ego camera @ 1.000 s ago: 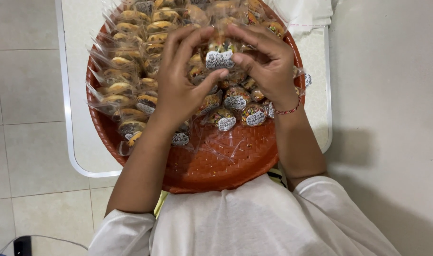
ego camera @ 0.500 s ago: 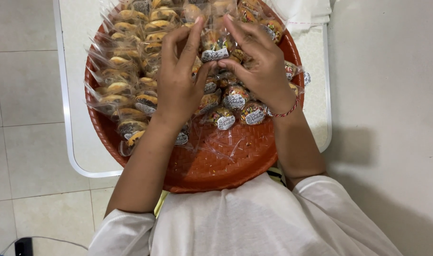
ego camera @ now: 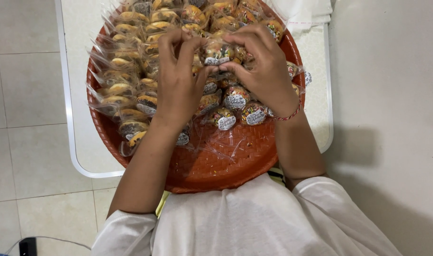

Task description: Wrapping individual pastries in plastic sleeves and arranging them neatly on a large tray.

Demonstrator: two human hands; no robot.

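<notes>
A round red woven tray (ego camera: pixel 226 166) rests on a white table and holds several small pastries in clear wrappers with white oval stickers. My left hand (ego camera: pixel 178 80) and my right hand (ego camera: pixel 266 71) meet above the middle of the tray. Together they pinch one wrapped pastry (ego camera: pixel 216 52) between the fingertips, its sticker facing me. More wrapped pastries (ego camera: pixel 126 90) lie in rows to the left, and sprinkled ones (ego camera: pixel 235 111) sit just below my hands. A red thread bracelet circles my right wrist.
The white table (ego camera: pixel 76 156) has a rounded rim, with pale floor tiles (ego camera: pixel 27 95) to the left. A grey wall surface (ego camera: pixel 392 95) runs along the right. A folded white cloth (ego camera: pixel 306 14) lies at the tray's top right. A dark object with a cable (ego camera: pixel 27 246) sits at bottom left.
Both hands have shifted a little and the fingertips have closed in on the one wrapped pastry between them. The tray has stayed put.
</notes>
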